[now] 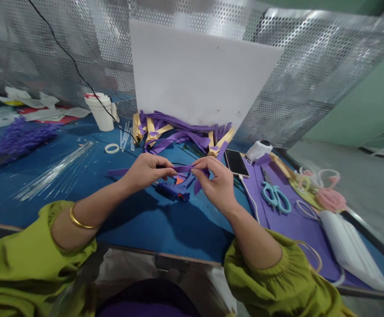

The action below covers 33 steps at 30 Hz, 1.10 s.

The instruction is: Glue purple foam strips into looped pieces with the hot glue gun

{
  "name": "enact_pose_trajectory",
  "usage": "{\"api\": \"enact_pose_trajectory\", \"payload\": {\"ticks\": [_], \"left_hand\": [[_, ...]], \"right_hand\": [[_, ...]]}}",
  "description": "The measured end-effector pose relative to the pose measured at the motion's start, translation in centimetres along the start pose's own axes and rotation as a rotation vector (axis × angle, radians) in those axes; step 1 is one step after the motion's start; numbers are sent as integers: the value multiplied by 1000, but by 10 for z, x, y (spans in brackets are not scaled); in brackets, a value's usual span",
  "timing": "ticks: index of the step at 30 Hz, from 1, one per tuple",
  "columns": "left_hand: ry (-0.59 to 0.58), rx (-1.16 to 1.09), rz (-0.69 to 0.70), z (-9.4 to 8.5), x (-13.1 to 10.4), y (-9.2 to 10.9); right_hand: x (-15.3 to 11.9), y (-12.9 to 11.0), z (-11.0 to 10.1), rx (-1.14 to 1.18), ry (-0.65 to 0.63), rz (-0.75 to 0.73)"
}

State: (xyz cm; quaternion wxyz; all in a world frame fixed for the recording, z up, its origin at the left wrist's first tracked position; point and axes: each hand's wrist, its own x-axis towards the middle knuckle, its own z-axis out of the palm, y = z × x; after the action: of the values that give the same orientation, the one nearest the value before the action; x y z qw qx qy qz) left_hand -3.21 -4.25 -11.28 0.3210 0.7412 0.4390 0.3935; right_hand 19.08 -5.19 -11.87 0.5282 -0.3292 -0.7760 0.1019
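Note:
A purple strip (182, 168) is stretched between my two hands above the blue table (139, 220). My left hand (149, 171) pinches it on the left side, fingers closed. On the right my right hand (216, 178) pinches the same strip between thumb and fingers. A loose purple end shows left of my left wrist, and another hangs by my right fingers. Just below the strip lies a blue glue gun (175, 190) with an orange trigger. Behind the hands are purple ribbons (192, 135) and small bundles wrapped in tan paper (152, 130).
Teal scissors (275, 197), a phone (236, 163) with a white cable and a white power strip (352, 246) are at the right. To the left are a white cup (101, 112), a tape roll (112, 149), clear sticks (125, 137) and purple flowers (20, 141). A white board (198, 75) stands behind.

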Motion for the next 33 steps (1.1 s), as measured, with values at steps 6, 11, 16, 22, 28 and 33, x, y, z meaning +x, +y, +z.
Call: {"api": "enact_pose_trajectory", "payload": {"ticks": [6, 11, 16, 22, 28, 33], "left_hand": [[-37, 25, -40, -5, 3, 1], [-72, -28, -86, -7, 5, 0], [-88, -31, -72, -9, 6, 2], [-125, -50, -94, -10, 7, -1], [-158, -108, -145, -11, 10, -7], [-136, -82, -145, -13, 11, -10]], "right_hand": [[3, 5, -3, -30, 13, 56], [8, 12, -12, -52, 75, 141], [11, 18, -19, -58, 78, 197], [12, 22, -23, -84, 111, 283], [15, 28, -29, -125, 154, 325], [16, 33, -33, -139, 177, 352]]}}
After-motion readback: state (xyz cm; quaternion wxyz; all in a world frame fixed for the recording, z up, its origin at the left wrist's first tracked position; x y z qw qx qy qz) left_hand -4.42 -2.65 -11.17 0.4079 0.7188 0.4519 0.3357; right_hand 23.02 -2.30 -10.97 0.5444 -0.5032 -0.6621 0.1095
